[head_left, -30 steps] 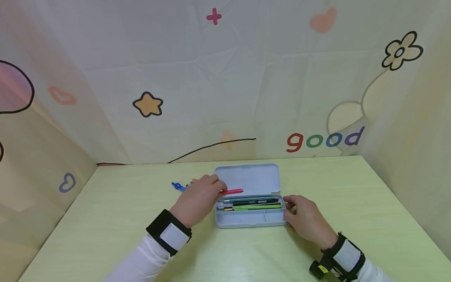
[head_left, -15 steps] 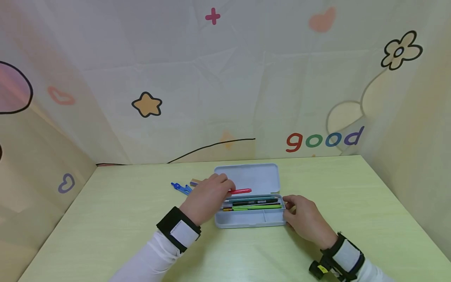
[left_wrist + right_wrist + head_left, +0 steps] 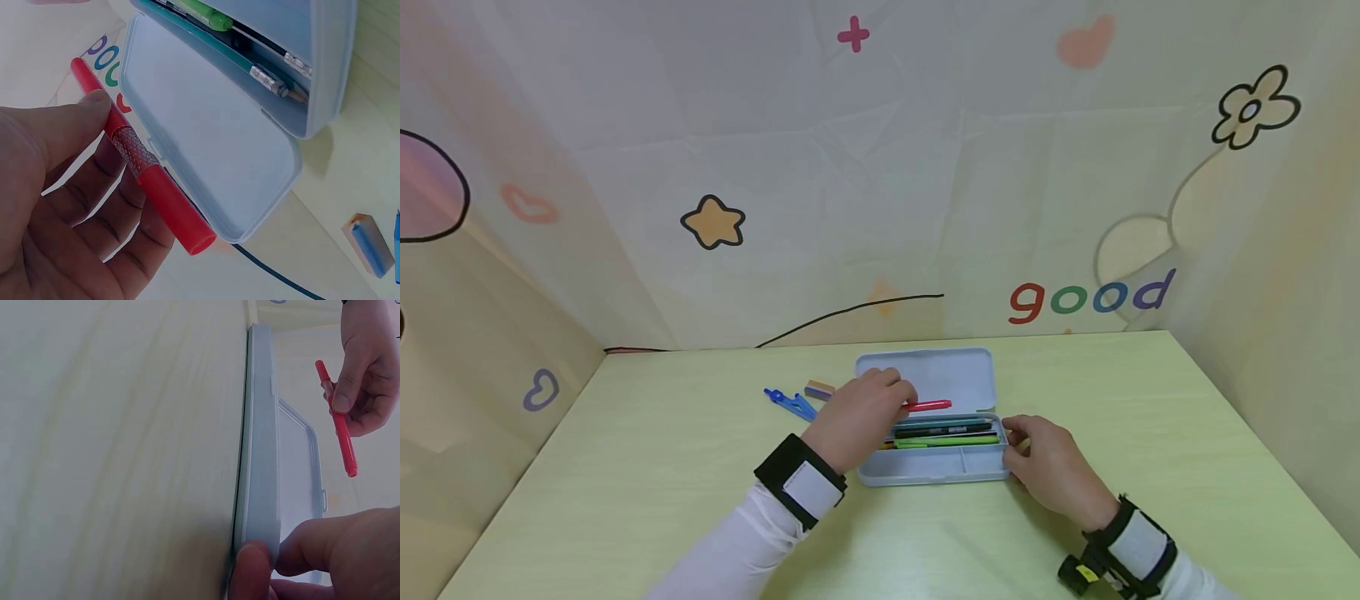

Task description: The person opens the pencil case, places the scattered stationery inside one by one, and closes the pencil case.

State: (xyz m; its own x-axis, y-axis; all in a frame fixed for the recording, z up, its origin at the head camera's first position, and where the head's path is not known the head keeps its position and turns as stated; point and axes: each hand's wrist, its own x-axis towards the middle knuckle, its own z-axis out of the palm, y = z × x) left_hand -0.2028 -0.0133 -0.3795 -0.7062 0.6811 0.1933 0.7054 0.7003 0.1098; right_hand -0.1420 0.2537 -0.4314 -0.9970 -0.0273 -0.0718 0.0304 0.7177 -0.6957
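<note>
My left hand (image 3: 861, 417) pinches a red marker pen (image 3: 178, 209) between thumb and fingers, above the open pencil case (image 3: 917, 479). In the head view the pen's red end (image 3: 929, 406) sticks out to the right, in front of the raised lid (image 3: 958, 379). Inside the light-blue case lie a green pen (image 3: 947, 442), a black pen (image 3: 943, 431) and a teal pencil (image 3: 240, 59). With thumb and fingers, my right hand (image 3: 1052, 458) holds the case's right end; the right wrist view shows its thumb and finger on the case wall (image 3: 259, 444).
On the table (image 3: 662, 467), left of the case, lie a blue drawing compass (image 3: 790, 403) and a small two-tone eraser (image 3: 818, 389), close beside my left hand. A printed cloth (image 3: 820, 275) hangs behind the table's back edge.
My left hand has moved to the right with the red marker pen, over the case, and more of the compass and eraser shows. My right hand has stayed at the case's end.
</note>
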